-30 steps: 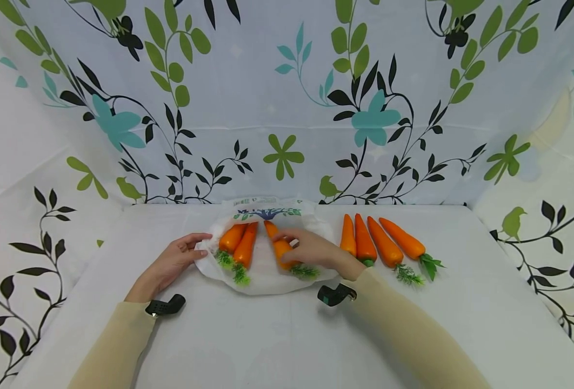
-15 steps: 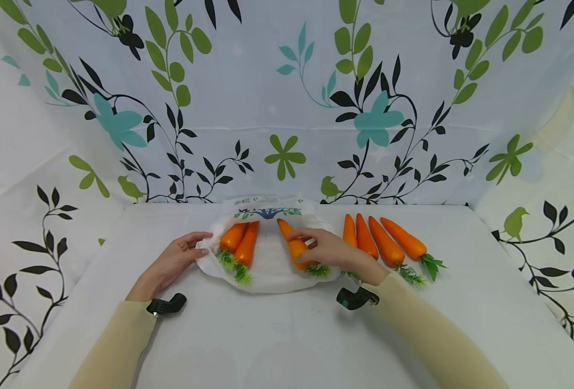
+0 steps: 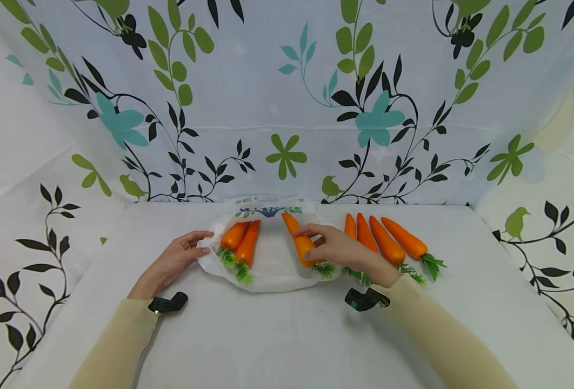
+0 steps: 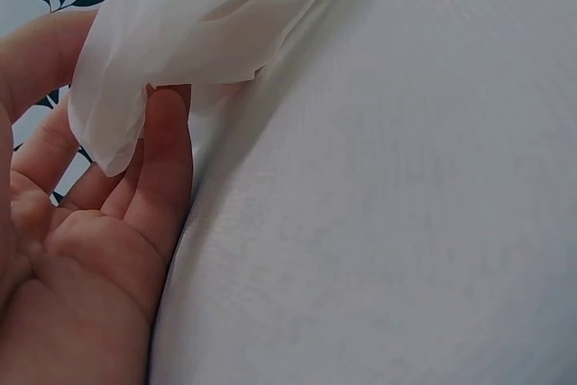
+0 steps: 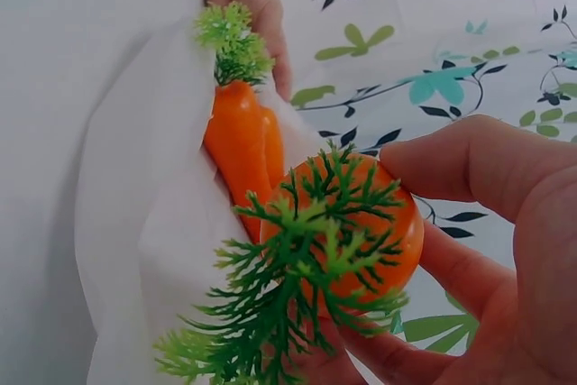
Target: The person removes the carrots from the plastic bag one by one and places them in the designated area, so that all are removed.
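A white plastic bag (image 3: 273, 273) with a printed tree lies at the middle of the table, its mouth toward me. My left hand (image 3: 176, 263) pinches the bag's left edge; the left wrist view shows the thin plastic (image 4: 171, 42) between thumb and fingers. On the bag's left side are two orange toy carrots (image 3: 247, 243), with green tops toward me. My right hand (image 3: 342, 249) grips another toy carrot (image 3: 299, 241) by its thick end, over the right part of the bag. Its feathery green top (image 5: 297, 259) hides part of the fingers in the right wrist view.
Several more toy carrots (image 3: 386, 243) lie side by side to the right of the bag, partly behind my right hand and wrist. A white cloth covers the table (image 3: 248, 340). Behind it hangs a leaf-patterned curtain (image 3: 248, 97).
My right hand has moved to the right with its carrot, away from the two carrots on the left. The left hand has stayed at the bag's edge.
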`<state>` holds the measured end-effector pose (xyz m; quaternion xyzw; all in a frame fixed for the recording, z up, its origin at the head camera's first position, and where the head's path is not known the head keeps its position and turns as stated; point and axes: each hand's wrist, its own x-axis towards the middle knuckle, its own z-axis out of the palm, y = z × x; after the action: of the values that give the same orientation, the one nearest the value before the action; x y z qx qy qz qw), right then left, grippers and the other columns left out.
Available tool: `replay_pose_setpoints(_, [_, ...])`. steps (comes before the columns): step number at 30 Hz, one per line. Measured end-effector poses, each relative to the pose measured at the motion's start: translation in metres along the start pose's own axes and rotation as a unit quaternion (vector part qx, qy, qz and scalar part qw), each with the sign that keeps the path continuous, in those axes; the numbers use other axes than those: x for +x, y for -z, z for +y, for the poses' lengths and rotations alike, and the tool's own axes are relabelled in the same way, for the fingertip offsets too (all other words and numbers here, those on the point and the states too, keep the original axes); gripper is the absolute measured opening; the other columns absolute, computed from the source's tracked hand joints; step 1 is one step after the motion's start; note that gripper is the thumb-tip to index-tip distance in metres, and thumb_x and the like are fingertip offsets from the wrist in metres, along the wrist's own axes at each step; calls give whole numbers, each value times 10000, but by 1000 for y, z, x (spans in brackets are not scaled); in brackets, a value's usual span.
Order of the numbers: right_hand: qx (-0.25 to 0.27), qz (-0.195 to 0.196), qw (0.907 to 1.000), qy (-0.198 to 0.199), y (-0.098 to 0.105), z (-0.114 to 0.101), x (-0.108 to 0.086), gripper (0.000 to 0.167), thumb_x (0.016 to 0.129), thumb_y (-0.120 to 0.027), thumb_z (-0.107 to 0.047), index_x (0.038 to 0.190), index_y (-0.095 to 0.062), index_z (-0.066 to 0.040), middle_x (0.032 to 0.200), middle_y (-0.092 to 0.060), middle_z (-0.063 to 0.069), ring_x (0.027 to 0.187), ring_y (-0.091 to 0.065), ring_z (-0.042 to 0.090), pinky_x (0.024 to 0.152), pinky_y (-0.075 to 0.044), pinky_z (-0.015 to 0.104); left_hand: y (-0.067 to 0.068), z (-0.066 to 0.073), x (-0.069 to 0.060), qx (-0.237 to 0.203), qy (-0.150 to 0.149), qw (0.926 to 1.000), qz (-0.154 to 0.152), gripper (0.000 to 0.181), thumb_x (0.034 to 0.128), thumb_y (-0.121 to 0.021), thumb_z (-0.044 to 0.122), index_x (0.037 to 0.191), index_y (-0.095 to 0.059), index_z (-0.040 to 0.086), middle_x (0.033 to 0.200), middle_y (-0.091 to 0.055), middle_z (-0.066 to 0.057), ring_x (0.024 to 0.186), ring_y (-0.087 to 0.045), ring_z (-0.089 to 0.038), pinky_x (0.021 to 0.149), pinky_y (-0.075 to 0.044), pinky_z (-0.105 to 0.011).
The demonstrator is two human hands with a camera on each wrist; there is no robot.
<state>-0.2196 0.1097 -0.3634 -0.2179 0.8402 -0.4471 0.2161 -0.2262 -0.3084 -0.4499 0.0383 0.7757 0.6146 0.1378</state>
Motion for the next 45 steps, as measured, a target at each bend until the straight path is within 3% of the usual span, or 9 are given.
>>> replay_pose_setpoints(20, [-71,11,10000,35,-2,-5,-16,452,895,-700,-233,1337,-611,-268,1363,-531,1,1186,-501,269,905,-523,361,0,3,-3,-89,-49,9999,-20,566,943,-697,171,1436,-471,13,1647,-111,-146,1500,-13,-353,1172,-178,-513])
replay_pose_setpoints(30, [-48,156,9998,-149,11,6,-42,456,898,-704,-265,1336,-600,-334,1350,-549,-44,1169,-525,231,897,-524,371,-1,3,-3,-140,-30,9999,-35,566,950,-685,163,1444,-457,9,1648,-115,-144,1504,0,-353,1171,-178,-513])
replay_pose_setpoints(36, [-74,282,9995,-81,21,24,-58,471,899,-706,-249,1352,-593,-311,1271,-597,13,1080,-566,239,866,-519,371,-2,4,-3,-124,-16,9999,-14,554,955,-675,151,1443,-458,4,1649,-104,-148,1503,9,-362,1173,-167,-517])
replay_pose_setpoints(45, [-139,600,9981,19,37,41,-95,469,904,-716,-217,1356,-596,-257,1276,-597,39,1147,-520,294,892,-495,409,-1,3,-2,-82,-19,10000,-3,563,949,-689,172,1444,-466,20,1644,-140,-141,1505,-15,-351,1175,-173,-509])
